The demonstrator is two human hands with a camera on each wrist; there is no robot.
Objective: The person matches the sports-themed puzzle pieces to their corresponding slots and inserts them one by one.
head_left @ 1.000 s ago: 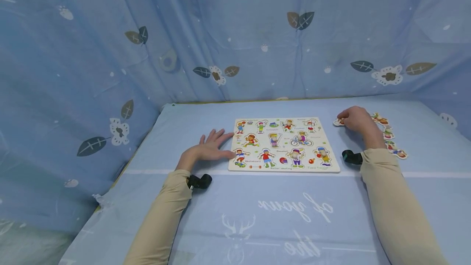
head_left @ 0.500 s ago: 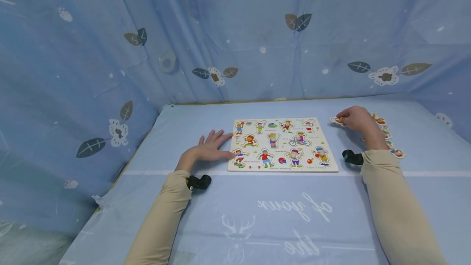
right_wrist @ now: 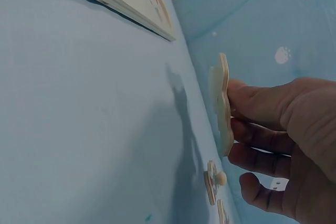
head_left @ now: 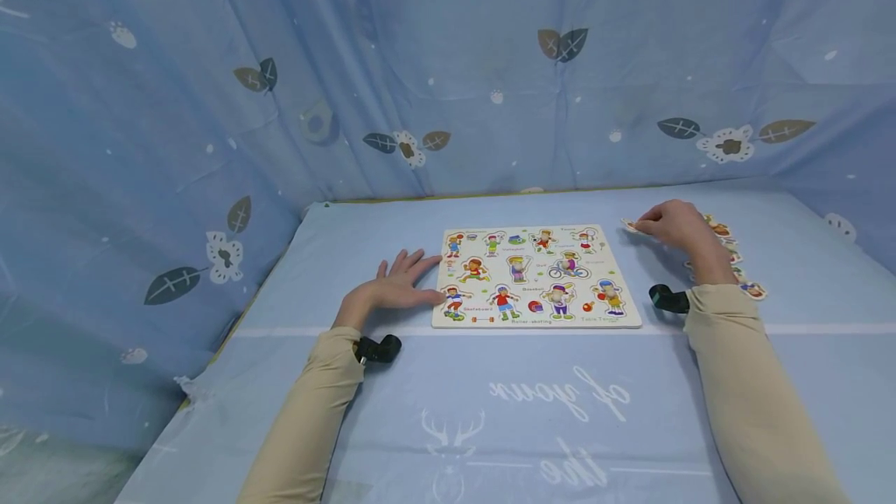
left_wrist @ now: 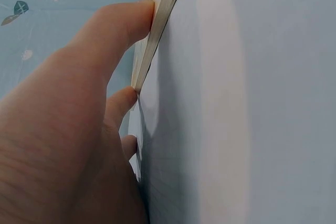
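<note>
A wooden puzzle board [head_left: 535, 277] printed with sport figures lies flat on the blue cloth in the middle. My left hand [head_left: 402, 281] rests flat beside its left edge, fingers straight, the fingertips [left_wrist: 137, 17] touching the board's edge [left_wrist: 160, 19]. To the right of the board my right hand [head_left: 672, 225] pinches a small flat puzzle piece [head_left: 630, 225] and holds it lifted off the cloth; in the right wrist view the piece [right_wrist: 223, 103] stands edge-on between thumb and fingers. Several loose pieces [head_left: 742, 274] lie in a row behind that hand.
Blue leaf-print curtain [head_left: 448, 68] walls the table at the back and left. The table's left edge [head_left: 231, 333] drops away. A loose knobbed piece [right_wrist: 212, 181] lies on the cloth under my right hand. Bare blue cloth [head_left: 532, 411] with white lettering spreads in front.
My right hand has raised the pinched piece off the cloth and carried it slightly left and up. The left hand has stayed on the board's edge.
</note>
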